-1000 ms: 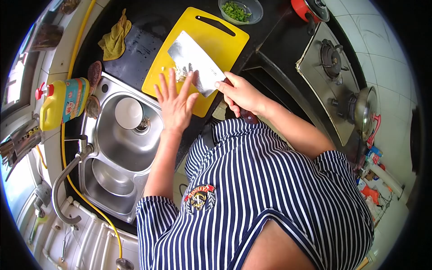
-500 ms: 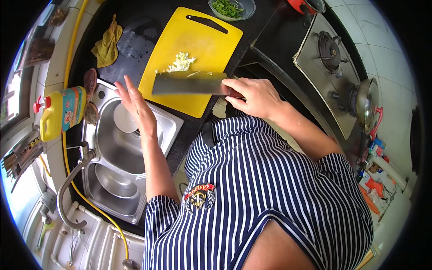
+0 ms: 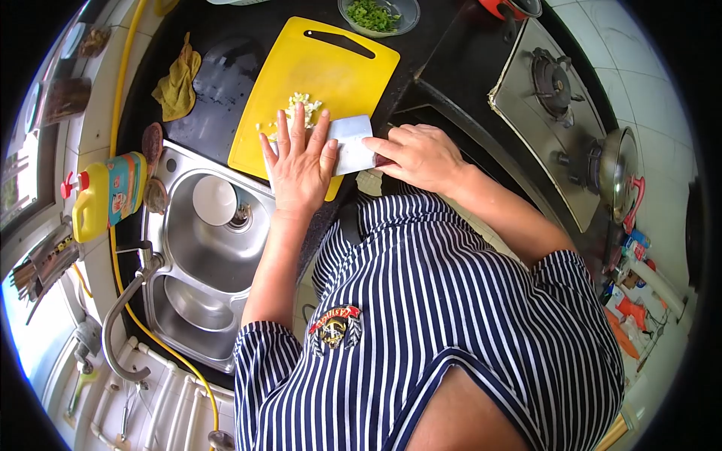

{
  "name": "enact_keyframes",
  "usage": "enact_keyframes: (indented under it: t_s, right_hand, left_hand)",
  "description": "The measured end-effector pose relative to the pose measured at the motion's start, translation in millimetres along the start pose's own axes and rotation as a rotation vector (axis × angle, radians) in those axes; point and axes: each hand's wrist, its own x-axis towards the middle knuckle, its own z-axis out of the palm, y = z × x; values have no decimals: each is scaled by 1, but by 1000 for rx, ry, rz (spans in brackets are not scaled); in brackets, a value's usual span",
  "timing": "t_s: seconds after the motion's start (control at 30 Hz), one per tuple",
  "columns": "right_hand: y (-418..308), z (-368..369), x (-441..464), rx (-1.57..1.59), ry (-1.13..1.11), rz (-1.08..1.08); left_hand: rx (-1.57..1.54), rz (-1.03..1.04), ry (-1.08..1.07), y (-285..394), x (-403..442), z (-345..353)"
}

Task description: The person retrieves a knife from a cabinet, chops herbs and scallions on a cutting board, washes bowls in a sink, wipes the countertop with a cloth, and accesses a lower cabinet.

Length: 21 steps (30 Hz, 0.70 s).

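Observation:
My right hand is closed on the handle of a wide-bladed cleaver, whose blade lies nearly flat over the lower part of the yellow cutting board. Spread fingers of my left hand rest over the left part of the blade and hide much of it. Just beyond those fingertips, a small pile of chopped pale pieces sits on the board, with a few loose bits to its left.
Left of the board are a steel double sink holding a white bowl, a yellow cloth and a yellow jug. A bowl of chopped greens stands beyond the board. At right is a gas stove.
The cleaver has turned from edge-down to nearly flat on the board. My left hand has moved right, from above the sink onto the blade. Earlier, the blade covered part of the pile.

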Motion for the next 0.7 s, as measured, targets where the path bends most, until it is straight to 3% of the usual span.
enact_keyframes:
  t_s: [0.13,0.27,0.33,0.4,0.43,0.53,0.7]
  right_hand:
    - [16,-16,-13,-58,-24,31]
    - [40,-19,-31,41,38,92]
    - [41,-13,-32,133,74,134]
    - [33,-8,-23,647,49,492]
    - [34,-14,-17,1012,-105,766]
    - [48,-1,-2,1395,-99,833]
    - [70,35,1,1509,-114,817]
  left_hand:
    - [-23,-149,-44,-29,0,10]
    - [-214,-139,-81,-52,-2,10]
    - [-403,-196,87,-60,-1,18]
    - [-364,-229,145,-62,1,30]
    - [-359,-303,211,-59,2,38]
    - [-324,-396,289,-46,9,52]
    - [-278,-500,381,-25,28,67]
